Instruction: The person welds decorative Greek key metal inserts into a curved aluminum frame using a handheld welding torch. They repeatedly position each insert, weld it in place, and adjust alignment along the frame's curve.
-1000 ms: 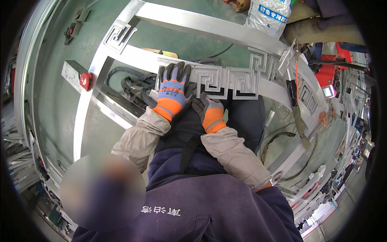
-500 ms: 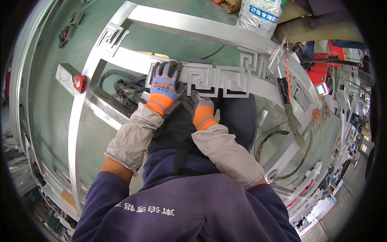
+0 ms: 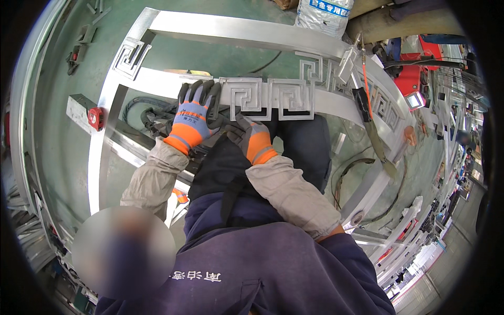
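Gloved work on a pair of dull silver metal fretwork squares (image 3: 267,100) at upper centre of the frame, lying against a broad silver metal rail (image 3: 344,107). Judged to be in hand: steadying or aligning the fretwork along the rail. Left hand (image 3: 192,116), in a blue-grey and orange glove with black fingertips, placed left of the squares; fingers extended, slightly parted, not closed round anything visible, with contact against the metal likely. Right hand (image 3: 251,135), in a matching glove, just below the left square; fingers bent toward the lower edge, tips partly hidden, grip on that edge impossible to tell. Called for next, by judgement: even support from both sides and a check of the edge against the rail before any release. Appearance of the fretwork: flat, angular spirals set side by side, with pale metal behind the upper openings, dark gaps low down, and lower edges overhanging dark trousers (image 3: 307,142).
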Demonstrator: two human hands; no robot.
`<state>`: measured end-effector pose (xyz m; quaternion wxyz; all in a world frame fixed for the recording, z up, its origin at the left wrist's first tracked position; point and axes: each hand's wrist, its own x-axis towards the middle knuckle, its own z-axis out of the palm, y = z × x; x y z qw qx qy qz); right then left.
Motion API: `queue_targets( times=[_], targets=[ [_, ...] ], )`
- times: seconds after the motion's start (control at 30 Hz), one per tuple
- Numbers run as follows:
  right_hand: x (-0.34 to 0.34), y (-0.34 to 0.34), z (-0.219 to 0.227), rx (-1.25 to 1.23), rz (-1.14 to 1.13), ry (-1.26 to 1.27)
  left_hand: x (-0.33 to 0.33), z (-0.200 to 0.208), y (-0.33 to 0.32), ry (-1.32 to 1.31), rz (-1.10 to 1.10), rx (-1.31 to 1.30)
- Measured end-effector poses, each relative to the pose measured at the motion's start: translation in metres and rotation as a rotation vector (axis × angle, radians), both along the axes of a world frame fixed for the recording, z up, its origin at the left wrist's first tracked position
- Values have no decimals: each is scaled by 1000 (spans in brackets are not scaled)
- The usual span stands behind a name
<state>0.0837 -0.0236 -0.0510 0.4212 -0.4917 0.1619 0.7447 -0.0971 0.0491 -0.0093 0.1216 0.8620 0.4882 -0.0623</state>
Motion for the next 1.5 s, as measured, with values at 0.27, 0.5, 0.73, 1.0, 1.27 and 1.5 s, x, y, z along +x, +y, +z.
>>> queue_targets(
  times=[0.27, 0.5, 0.73, 1.0, 1.27, 1.5],
  targets=[
    [29, -15, 3, 93, -1, 20, -5, 13, -4, -134, -53, 23],
    [50, -20, 3, 123, -48, -127, -11, 11, 1, -138, -50, -9],
    [46, -15, 3, 91, 9, -208, 4, 18, -5, 61, -29, -82],
    [48, -14, -1, 127, 64, -221, 10, 7, -8, 97, -32, -118],
    [51, -16, -12, 154, 59, -202, 19, -1, -14, 54, -53, -25],
    [55, -15, -15, 192, 117, -236, 21, 13, -7, 96, -89, -86]
  ],
)
